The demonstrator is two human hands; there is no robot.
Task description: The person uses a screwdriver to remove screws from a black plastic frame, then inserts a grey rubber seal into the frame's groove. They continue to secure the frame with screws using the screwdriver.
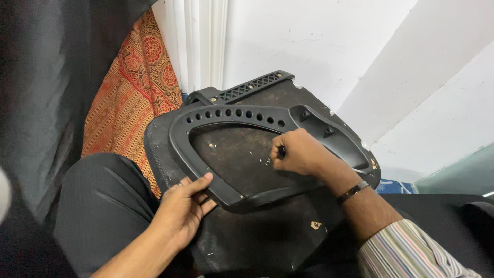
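A black chair seat base lies upside down across my lap, its dark underside facing up. A black plastic frame with a row of round holes sits on top of it. My left hand grips the frame's near edge, thumb over the rim. My right hand is closed in a fist around a small dark tool, pressing it against the underside inside the frame's opening. Most of the tool is hidden by my fingers. A dark band circles my right wrist.
An orange patterned cloth hangs to the left, beside a dark fabric. A white wall and white moulding stand behind the seat. My dark trouser leg is below left. Small staples dot the seat underside.
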